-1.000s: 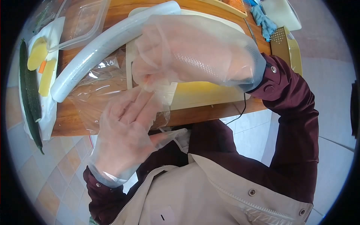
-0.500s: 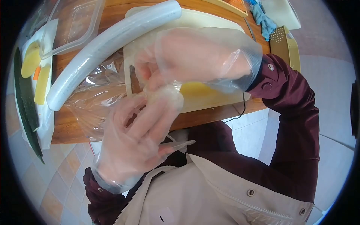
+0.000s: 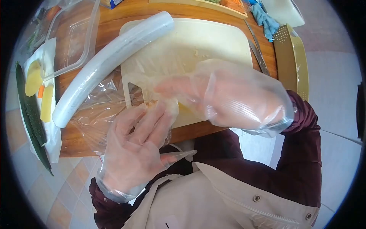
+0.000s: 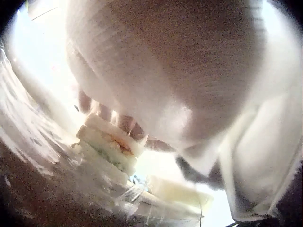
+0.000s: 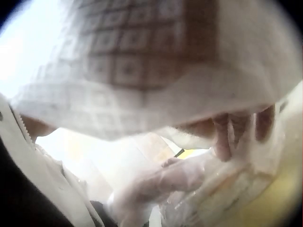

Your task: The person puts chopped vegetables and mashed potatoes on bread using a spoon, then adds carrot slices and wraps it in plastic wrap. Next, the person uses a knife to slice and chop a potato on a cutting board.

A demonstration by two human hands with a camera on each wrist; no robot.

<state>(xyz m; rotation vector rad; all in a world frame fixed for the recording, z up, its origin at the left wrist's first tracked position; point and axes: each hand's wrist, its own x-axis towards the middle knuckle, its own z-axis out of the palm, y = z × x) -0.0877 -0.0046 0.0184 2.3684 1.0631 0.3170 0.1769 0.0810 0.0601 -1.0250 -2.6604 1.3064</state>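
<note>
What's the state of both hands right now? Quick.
Left hand: open, fingers at the sandwich, thumb held out apart.
Right hand: can't tell; fingertips partly hidden, so any grip is unclear.

A pale, layered sandwich [image 4: 110, 147] with orange and green filling lies just beside crinkled, clear plastic film [image 3: 97, 124].

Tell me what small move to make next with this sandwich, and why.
I'd probably draw the loose film over the sandwich with your right hand, since filling shows along one side and your left hand rests against it.
</note>
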